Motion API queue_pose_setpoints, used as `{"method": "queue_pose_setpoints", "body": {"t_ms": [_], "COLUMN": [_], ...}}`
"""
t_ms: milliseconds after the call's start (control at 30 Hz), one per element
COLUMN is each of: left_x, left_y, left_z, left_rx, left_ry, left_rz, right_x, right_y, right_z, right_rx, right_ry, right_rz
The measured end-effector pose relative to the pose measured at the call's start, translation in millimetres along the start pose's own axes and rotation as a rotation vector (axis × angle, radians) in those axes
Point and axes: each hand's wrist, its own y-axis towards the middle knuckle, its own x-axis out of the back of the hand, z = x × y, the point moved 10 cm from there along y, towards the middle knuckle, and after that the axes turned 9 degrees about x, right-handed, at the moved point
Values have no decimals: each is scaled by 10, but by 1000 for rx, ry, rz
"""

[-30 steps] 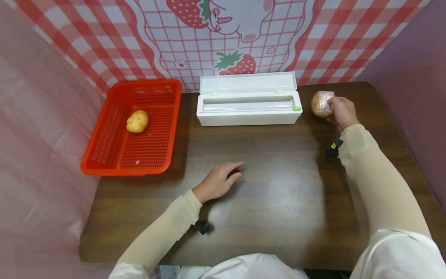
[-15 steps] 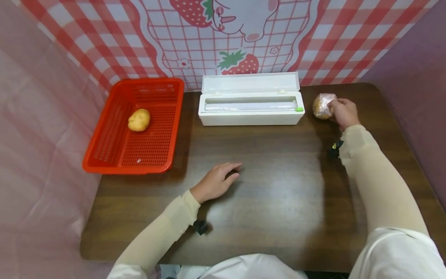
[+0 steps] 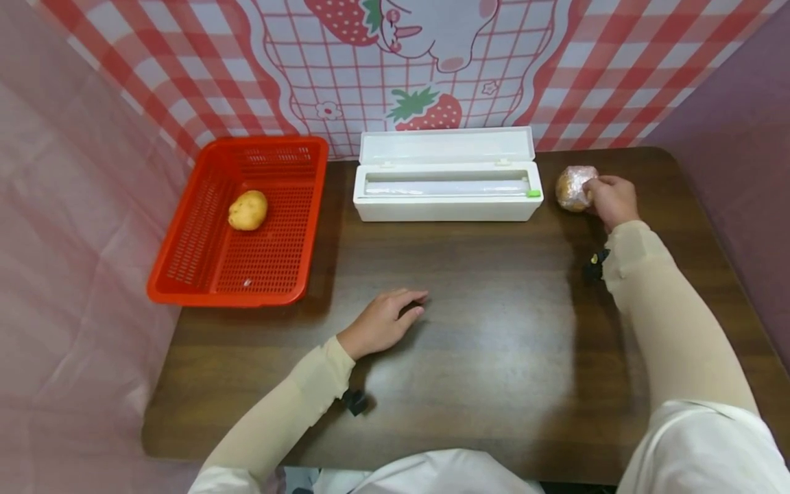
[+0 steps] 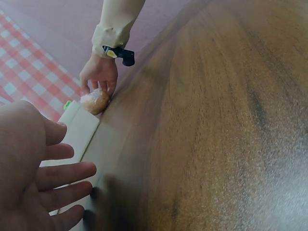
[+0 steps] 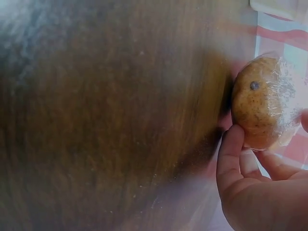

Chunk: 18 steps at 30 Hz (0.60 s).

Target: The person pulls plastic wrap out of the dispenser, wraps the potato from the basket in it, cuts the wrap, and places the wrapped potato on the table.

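At the back right of the table, my right hand (image 3: pixel 612 201) holds a potato (image 3: pixel 574 189) wrapped in clear plastic film. In the right wrist view the wrapped potato (image 5: pixel 260 103) sits at the table surface, fingertips against its lower side and the thumb only partly in view. Bare-skinned and loosely bent, the fingers of my left hand (image 3: pixel 384 322) hold nothing over the front middle of the table. To the left of the wrapped potato stands a white cling film box (image 3: pixel 447 210), its lid up and a film roll inside. Another potato (image 3: pixel 248 210), unwrapped, lies in the red basket (image 3: pixel 290 296).
The basket stands at the table's left side. A green slider (image 3: pixel 533 193) sits at the film box's right end. Behind the brown table (image 3: pixel 481 384) hangs a red checked cloth (image 3: pixel 592 75); a pinkish curtain (image 3: pixel 68 274) borders the left and a purple surface (image 3: pixel 740 137) the right.
The right hand has shifted very slightly, with the wrapped potato a little lower and its film turned a bit. The left hand stays nearly still. The head view has moved slightly.
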Motion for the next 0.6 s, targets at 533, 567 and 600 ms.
{"method": "queue_pose_setpoints", "body": {"t_ms": [533,567,600], "left_x": [-4,15,39], "left_y": [90,111,131], "left_z": [-72,-93,-113], "left_rx": [13,5,1], "left_ry": [108,127,144], "left_rz": [99,104,110], "right_x": [78,98,122], "right_y": [20,27,30], "right_z": [21,38,57], "right_rx": [11,20,27], "right_ry": [-96,-136,-176], "right_rz": [3,-11,-19]}}
